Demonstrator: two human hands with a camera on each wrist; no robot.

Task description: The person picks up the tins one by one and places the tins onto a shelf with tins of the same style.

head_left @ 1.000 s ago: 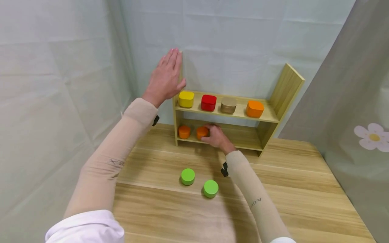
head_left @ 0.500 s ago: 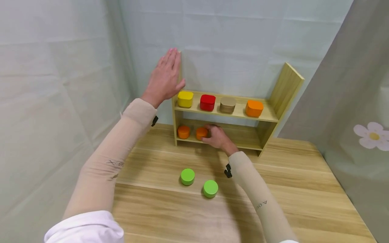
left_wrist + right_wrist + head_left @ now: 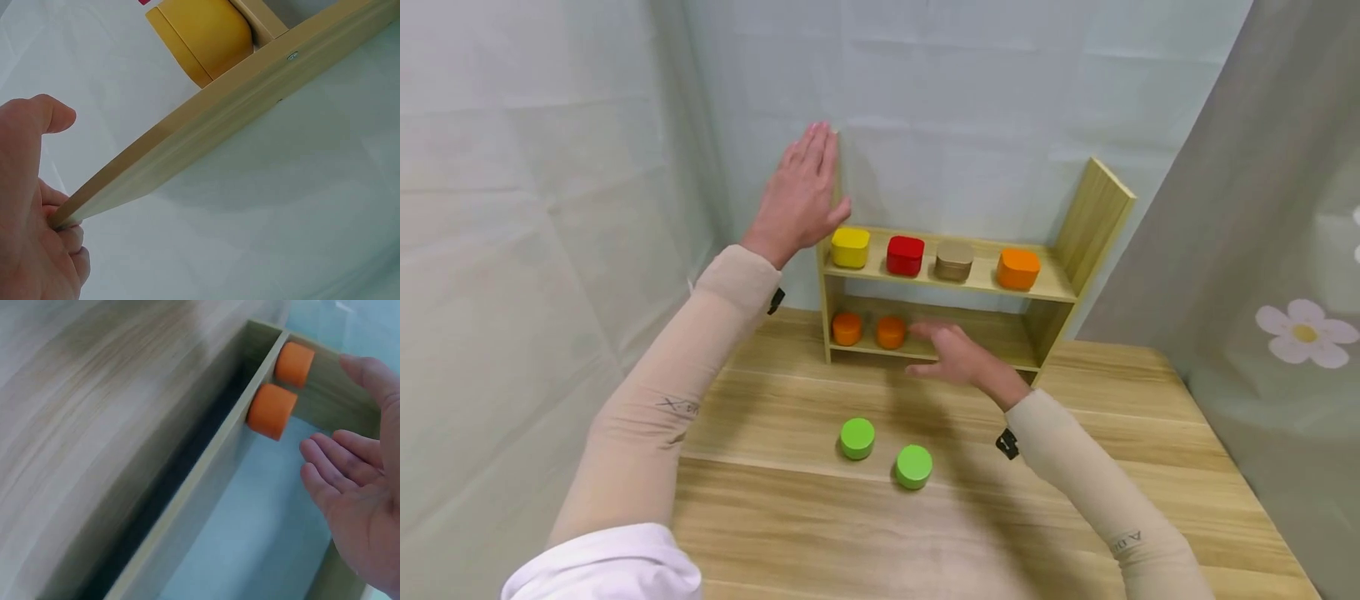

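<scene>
A small two-level wooden shelf (image 3: 1060,287) stands at the back of the table. My left hand (image 3: 797,196) lies flat with straight fingers against the shelf's left side panel (image 3: 237,112), thumb toward the yellow tin (image 3: 850,247). My right hand (image 3: 958,358) hovers open and empty just in front of the lower level, fingers spread. Two orange round tins (image 3: 847,328) (image 3: 891,332) sit at the left of that lower level, a short way left of the right hand's fingertips (image 3: 312,450). In the right wrist view the nearer orange tin (image 3: 272,410) lies clear of the hand.
The upper level also carries a red tin (image 3: 905,255), a tan tin (image 3: 953,260) and an orange square tin (image 3: 1018,268). Two green round tins (image 3: 857,438) (image 3: 913,466) stand on the wooden table (image 3: 1112,417). Fabric walls close in on the left, back and right.
My right hand let go of the second orange tin on the lower level and drew back to the right, open. The left hand stayed on the side panel.
</scene>
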